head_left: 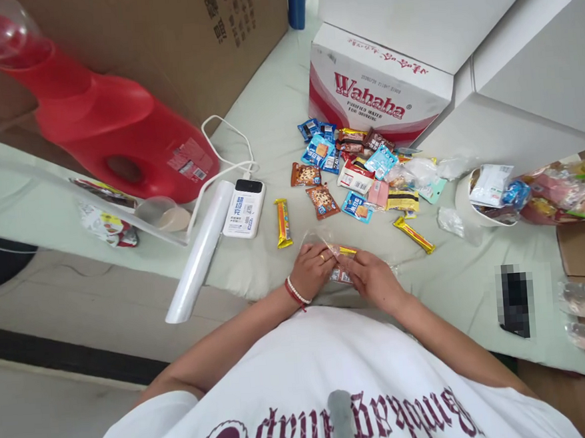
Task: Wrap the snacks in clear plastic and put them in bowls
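Note:
At the near edge of the cloth-covered surface, a clear plastic bag point(318, 236) with colourful snack packets point(341, 275) in it lies between my hands. The fingers of my left hand point(312, 272), with a ring and a beaded bracelet, are closed on the bag's left side. Opposite it, my right hand point(377, 280) pinches the bag; its fingertips meet my left fingers and partly hide the packets. Just beyond are a yellow stick-shaped snack point(283, 223) on the left and a similar yellow stick snack point(414, 235) on the right. Brown cookie packets point(323, 201) lie farther back.
A Wahaha carton point(374, 96) stands behind the snack pile. To the left are a white power bank point(244, 209) with a cable, a plastic film roll point(202, 252) and a large red bottle point(131, 133). A white tub point(464, 197) of packets stands right; a blurred dark object point(515, 303) lies nearer.

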{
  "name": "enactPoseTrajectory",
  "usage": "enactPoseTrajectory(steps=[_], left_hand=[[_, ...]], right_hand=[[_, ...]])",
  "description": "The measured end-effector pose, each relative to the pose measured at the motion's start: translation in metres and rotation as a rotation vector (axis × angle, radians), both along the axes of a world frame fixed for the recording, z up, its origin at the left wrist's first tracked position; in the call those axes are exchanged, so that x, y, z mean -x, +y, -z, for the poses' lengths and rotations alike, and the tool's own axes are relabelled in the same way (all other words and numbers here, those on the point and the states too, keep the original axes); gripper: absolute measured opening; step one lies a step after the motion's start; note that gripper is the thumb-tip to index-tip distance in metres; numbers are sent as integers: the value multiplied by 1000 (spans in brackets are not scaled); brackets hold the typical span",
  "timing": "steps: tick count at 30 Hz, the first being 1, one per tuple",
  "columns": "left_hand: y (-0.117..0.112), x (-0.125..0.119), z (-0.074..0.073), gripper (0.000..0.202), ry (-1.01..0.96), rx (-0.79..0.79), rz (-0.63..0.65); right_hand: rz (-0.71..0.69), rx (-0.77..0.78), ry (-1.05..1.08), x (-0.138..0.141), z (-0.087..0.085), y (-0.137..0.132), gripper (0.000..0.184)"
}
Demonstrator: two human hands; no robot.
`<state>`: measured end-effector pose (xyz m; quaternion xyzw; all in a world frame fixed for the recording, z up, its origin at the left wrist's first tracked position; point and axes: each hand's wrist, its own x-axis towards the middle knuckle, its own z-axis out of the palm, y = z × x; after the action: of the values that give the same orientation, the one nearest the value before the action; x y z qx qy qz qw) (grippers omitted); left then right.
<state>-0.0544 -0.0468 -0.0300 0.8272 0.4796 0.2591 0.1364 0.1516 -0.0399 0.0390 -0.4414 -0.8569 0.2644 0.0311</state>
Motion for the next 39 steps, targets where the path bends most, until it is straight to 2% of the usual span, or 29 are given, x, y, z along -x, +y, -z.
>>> enactPoseTrajectory(steps=[3, 5, 6, 9, 11, 13, 16, 18, 21, 23, 24, 27, 28, 29, 31, 33, 37, 39], left_hand=[[5, 19, -1, 23, -168, 59, 115], [4, 33, -8, 23, -297, 134, 137], [4, 39, -14, 23, -348, 168, 82], [7, 44, -32, 25, -369, 155, -233], [16, 39, -41, 45, -282, 110, -324], [28, 34, -46, 57, -184, 141, -246], [36, 39, -46, 36, -99, 223, -14], [27, 52, -45, 28, -70, 211, 154], [-5, 74, -43, 19, -16, 225, 333], [-28, 80, -40, 18, -29, 288, 277], [-37, 79, -37, 19, -65, 322, 181], [-52, 63, -28, 28, -106, 352, -322], [-54, 56, -26, 35, -79, 346, -444], [-54, 50, -25, 40, -45, 340, -501], [-53, 42, -27, 26, -25, 336, -476], [-52, 39, -35, 8, -133, 349, -421], [-40, 29, -56, 16, -486, 611, -381], [-28, 14, -61, 18, -539, 697, -289]], right_hand=[[-89, -74, -28, -7, 17, -15, 49], [-135, -107, -28, -10, 24, -18, 53], [-146, -124, -28, -11, 26, -19, 54], [-153, -158, -32, -11, 27, -19, 57], [-154, -163, -29, -9, 26, -19, 57], [-151, -158, -15, -9, 25, -18, 55], [-118, -131, 44, -10, 27, -18, 50], [-92, -99, 121, -12, 31, -18, 47], [-63, -76, 245, -14, 38, -19, 47], [-62, -85, 301, -15, 40, -19, 49], [-74, -92, 325, -15, 40, -19, 51], [-130, -88, 384, -16, 36, -19, 53], [-142, -82, 399, -16, 35, -19, 53], [-147, -77, 407, -17, 34, -20, 53], [-134, -84, 409, -18, 33, -21, 53], [-114, -106, 405, -18, 34, -22, 51], [-104, -111, 405, -15, 36, -22, 45], [-100, -116, 398, -12, 34, -22, 38]])
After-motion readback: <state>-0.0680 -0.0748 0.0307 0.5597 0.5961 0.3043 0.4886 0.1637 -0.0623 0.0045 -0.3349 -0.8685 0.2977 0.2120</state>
